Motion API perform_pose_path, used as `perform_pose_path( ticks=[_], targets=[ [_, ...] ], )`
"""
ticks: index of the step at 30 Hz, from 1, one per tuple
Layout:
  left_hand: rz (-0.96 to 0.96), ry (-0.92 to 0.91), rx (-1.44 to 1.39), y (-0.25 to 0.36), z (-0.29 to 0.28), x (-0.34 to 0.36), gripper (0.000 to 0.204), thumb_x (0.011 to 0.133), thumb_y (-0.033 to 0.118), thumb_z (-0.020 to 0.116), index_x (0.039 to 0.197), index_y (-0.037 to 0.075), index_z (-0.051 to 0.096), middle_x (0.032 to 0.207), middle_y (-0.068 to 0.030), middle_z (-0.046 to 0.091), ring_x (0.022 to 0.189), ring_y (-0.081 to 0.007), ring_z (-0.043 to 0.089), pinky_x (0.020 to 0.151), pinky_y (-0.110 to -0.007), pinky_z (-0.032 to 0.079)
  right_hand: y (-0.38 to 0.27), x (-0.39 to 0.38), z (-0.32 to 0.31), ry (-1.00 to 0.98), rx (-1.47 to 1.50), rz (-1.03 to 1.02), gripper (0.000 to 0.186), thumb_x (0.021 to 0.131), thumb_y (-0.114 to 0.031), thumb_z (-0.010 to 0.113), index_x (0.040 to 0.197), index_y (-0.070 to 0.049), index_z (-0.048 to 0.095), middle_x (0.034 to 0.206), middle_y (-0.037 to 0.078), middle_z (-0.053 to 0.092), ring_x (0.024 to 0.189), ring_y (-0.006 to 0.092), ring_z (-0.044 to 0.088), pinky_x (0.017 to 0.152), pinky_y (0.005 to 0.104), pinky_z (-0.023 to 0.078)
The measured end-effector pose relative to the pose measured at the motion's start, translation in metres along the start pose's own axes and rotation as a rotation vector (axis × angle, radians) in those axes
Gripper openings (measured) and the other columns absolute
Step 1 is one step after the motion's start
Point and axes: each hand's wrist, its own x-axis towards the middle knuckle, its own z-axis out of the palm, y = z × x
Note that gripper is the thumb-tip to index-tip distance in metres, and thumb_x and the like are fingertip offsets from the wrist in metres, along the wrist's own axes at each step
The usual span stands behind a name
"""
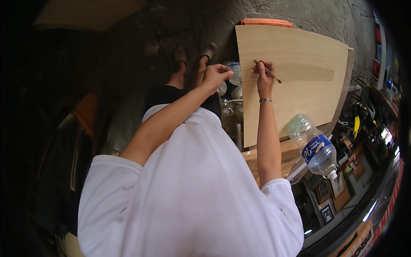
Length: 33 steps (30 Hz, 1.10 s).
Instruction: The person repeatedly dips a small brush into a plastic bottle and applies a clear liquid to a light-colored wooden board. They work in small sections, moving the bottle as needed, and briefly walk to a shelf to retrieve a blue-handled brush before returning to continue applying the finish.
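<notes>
Rod (274, 76) — slanting toward lower right

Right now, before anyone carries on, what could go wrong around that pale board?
Two risks, as I judge it. The right hand grips a slim stick close to the left edge of the pale board; if dropped, it might roll off toward the fan. The large clear plastic bottle appears close to the right forearm, so an outward swing might knock it.
</notes>
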Motion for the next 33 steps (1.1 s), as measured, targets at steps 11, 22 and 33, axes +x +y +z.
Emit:
perform_pose_path(
  ticks=[11,22,33],
  targets=[
    [-0.049,0.056,0.037,0.001,-0.034,0.003,0.018,0.082,0.005,0.076,0.097,-0.002,0.067,0.089,-0.0070,0.069,0.081,-0.0119,0.065,0.073,-0.023,0.053,0.009,0.013,-0.005,0.007,0.143,0.034,0.012,0.097,-0.013,0.060,0.098,-0.002,0.055,0.082,0.006,0.066,0.075,0.0112,0.064,0.066,0.0232,0.050],
    [0.114,0.225,0.110,-0.003,0.033,0.006,0.015,0.076,0.000,0.078,0.088,-0.005,0.071,0.080,-0.0099,0.071,0.070,-0.0142,0.066,0.065,-0.025,0.053,-0.004,0.009,-0.002,-0.080,-0.131,-0.068,0.012,0.096,-0.012,0.059,0.098,0.000,0.057,0.078,0.006,0.066,0.068,0.0093,0.061,0.060,0.0222,0.049],
    [0.162,0.397,0.203,-0.014,0.055,0.013,0.015,0.070,0.008,0.082,0.081,0.002,0.074,0.075,-0.0065,0.072,0.065,-0.0127,0.066,0.062,-0.027,0.053,-0.017,0.001,-0.003,-0.170,-0.352,-0.144,0.009,0.096,-0.009,0.060,0.097,0.000,0.058,0.083,0.008,0.067,0.068,0.0087,0.063,0.056,0.0210,0.048]
  ],
)
